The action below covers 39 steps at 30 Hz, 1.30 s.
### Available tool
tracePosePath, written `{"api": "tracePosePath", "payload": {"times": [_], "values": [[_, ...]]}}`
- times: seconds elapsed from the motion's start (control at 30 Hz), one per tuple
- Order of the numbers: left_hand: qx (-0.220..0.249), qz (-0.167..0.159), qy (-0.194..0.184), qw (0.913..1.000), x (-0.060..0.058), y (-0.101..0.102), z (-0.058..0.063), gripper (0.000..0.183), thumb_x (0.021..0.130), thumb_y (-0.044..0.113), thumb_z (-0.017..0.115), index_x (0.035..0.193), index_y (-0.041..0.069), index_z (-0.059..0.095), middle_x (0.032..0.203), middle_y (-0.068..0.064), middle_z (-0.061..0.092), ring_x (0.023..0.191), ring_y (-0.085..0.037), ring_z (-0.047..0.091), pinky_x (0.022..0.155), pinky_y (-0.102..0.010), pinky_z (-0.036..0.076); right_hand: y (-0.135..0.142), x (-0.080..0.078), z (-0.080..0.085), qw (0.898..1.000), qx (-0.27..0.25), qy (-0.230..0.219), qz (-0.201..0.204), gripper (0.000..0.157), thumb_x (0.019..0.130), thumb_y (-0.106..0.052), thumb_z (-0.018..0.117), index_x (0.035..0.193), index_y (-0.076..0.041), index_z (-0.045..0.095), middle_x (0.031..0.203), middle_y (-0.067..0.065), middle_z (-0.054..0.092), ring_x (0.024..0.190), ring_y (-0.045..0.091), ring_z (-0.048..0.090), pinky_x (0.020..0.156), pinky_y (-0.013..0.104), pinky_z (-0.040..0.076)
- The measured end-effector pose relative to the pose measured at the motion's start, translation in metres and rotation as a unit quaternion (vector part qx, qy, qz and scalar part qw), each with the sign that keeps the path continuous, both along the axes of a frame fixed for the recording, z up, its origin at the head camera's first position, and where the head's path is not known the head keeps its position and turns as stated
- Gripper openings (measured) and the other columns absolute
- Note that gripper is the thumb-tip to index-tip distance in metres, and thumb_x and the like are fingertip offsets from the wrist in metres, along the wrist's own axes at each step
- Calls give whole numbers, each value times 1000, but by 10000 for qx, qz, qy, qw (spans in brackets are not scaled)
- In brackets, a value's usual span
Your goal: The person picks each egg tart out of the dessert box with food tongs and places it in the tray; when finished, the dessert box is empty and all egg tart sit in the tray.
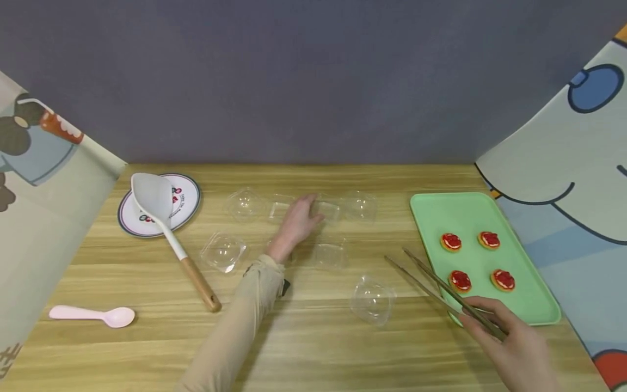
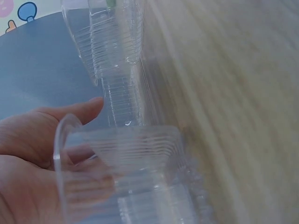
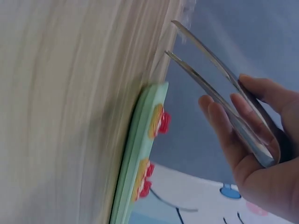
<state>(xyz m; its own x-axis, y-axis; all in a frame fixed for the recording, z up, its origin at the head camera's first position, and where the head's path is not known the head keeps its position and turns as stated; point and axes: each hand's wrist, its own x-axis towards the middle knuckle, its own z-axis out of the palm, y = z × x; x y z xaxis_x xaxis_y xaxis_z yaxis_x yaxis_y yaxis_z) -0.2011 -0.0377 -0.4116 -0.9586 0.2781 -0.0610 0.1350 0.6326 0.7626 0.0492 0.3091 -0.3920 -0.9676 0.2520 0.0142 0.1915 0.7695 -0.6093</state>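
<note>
At the back middle of the table, my left hand (image 1: 297,220) reaches among clear plastic boxes (image 1: 328,208). In the left wrist view its thumb is stretched out, and the fingers lie behind the clear wall of a ribbed plastic box (image 2: 135,144). My right hand (image 1: 516,340) grips metal tongs (image 1: 453,294) whose tips are spread apart, with nothing between them. They point left, past the edge of a green tray (image 1: 441,207). Several small red-topped tarts (image 1: 460,281) sit on that tray.
Clear domed plastic pieces (image 1: 223,251) lie around the boxes, one (image 1: 373,299) nearer the front. To the left, a white turner (image 1: 168,237) with a wooden handle rests across a round plate (image 1: 188,204). A pink spoon (image 1: 93,314) lies at the front left.
</note>
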Motion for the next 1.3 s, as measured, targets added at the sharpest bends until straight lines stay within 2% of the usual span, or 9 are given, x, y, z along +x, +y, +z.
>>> {"api": "tracePosePath", "payload": {"times": [0.1, 0.2, 0.27, 0.4, 0.47, 0.67, 1.03, 1.13, 1.3], "values": [[28, -11, 15, 10000, 0, -1, 0, 65, 101, 7, 73, 157, -7, 44, 162, -27, 44, 151, -41, 41, 128, -48, 32, -10, -6, -1, 9999, 1, 68, 143, 31, 95, -21, 85, 123, -12, 74, 115, 17, 78, 94, -21, 54, 70, -1, 48], [48, -10, 29, 10000, 0, -2, 0, 65, 101, 8, 74, 157, -7, 44, 162, -27, 44, 151, -42, 41, 129, -48, 31, -19, -12, -3, 9988, 207, 295, 344, 35, 90, -18, 90, 121, -14, 75, 114, 13, 79, 93, -15, 58, 72, 1, 47], [30, -13, 39, 10000, 0, -2, 0, 65, 101, 8, 73, 157, -7, 44, 162, -27, 44, 151, -42, 41, 129, -48, 31, -24, -15, -5, 9970, 437, 372, 520, 39, 86, -17, 92, 121, -14, 75, 112, 11, 79, 90, -5, 63, 69, 9, 51], [28, -7, 50, 10000, 1, -2, -1, 65, 101, 7, 73, 157, -8, 43, 162, -27, 44, 151, -41, 41, 129, -48, 31, -28, -22, -6, 9915, 814, 206, 998, 49, 84, -18, 93, 126, -7, 72, 109, 10, 79, 89, 21, 72, 69, 35, 59], [23, 3, 57, 10000, 0, -3, -2, 64, 101, 7, 72, 157, -8, 44, 162, -27, 44, 151, -41, 41, 129, -48, 31, -29, -26, -6, 9882, 922, 17, 1221, 54, 83, -19, 93, 130, -4, 70, 107, 8, 78, 87, 26, 73, 68, 40, 59], [3, 2, 103, 9999, 0, -3, -4, 64, 101, 7, 73, 156, -8, 45, 160, -28, 45, 150, -42, 42, 128, -48, 33, -31, -34, -8, 9797, 1127, -470, 1588, 66, 80, -22, 96, 135, -2, 66, 104, -3, 73, 82, 14, 65, 63, 33, 55], [-42, -34, 82, 10000, 2, -4, -3, 67, 99, 6, 75, 156, -9, 44, 161, -28, 44, 150, -42, 42, 129, -47, 32, -34, -36, -22, 9726, 1151, -788, 1862, 71, 77, -20, 97, 137, -3, 64, 97, -4, 69, 79, 11, 60, 62, 34, 54], [-64, -32, 54, 10000, 2, -3, -3, 68, 99, 6, 76, 157, -8, 43, 162, -27, 44, 151, -42, 42, 129, -47, 32, -34, -35, -24, 9718, 1206, -765, 1879, 71, 77, -21, 98, 137, -2, 64, 96, -5, 68, 78, 9, 58, 60, 32, 52], [-78, -49, 27, 10000, 1, -3, -2, 67, 101, 10, 74, 157, -8, 43, 162, -28, 43, 151, -43, 40, 129, -49, 31, -33, -35, -21, 9712, 1253, -464, 1974, 67, 79, -29, 97, 133, -2, 67, 100, -2, 70, 78, 9, 61, 60, 31, 55]]}}
